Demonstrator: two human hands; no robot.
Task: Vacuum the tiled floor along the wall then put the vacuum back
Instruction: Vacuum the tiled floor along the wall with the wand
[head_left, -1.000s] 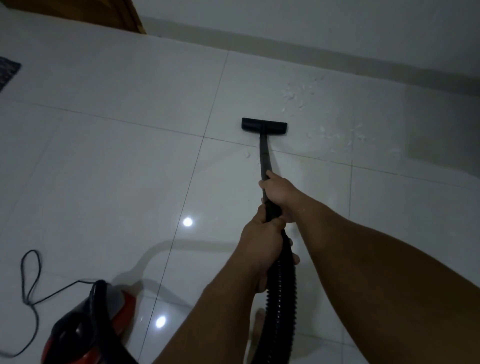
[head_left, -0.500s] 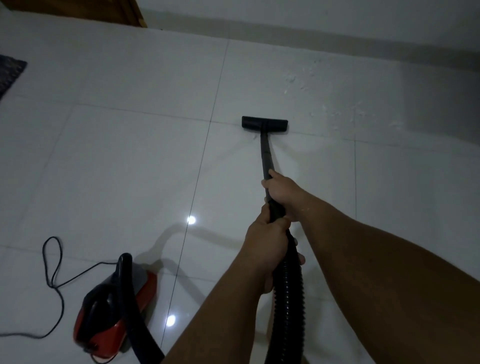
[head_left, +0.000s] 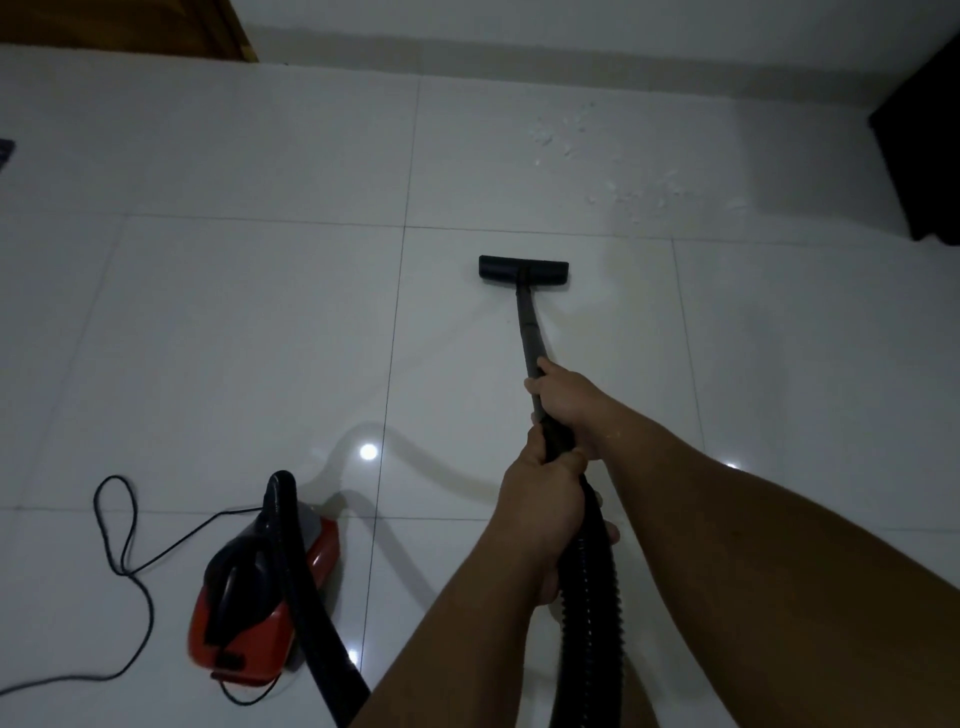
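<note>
Since the earlier frame the floor head (head_left: 523, 271) has pulled back toward the person, so it now sits a full grout line short of the debris instead of right on that line, and the red canister (head_left: 262, 592) has slid further into view at the near-left of the floor. Both hands are on the vacuum: the right hand (head_left: 563, 397) is wrapped closed around the black wand (head_left: 529, 332) higher up, and the left hand (head_left: 543, 512) is clamped shut just behind it, right where the wand meets the ribbed hose (head_left: 589, 613). The two hands are touching or nearly so, hard to say which. The head lies flat on the white tiled floor (head_left: 234, 322), roughly in the middle of a tile, with its bar running parallel to the far wall (head_left: 571, 26). The scattered white crumbs (head_left: 623, 171) are still lying up near the skirting, toward the far-right, well apart from the head. The hose loops from the left hand down out of frame and comes back up over the canister. A thin black power cord (head_left: 124, 530) curls in a loop to the left of the canister. There's a brown wooden door (head_left: 130, 26) at the far-left corner and something dark (head_left: 924, 156) at the right edge, can't tell what it is.
</note>
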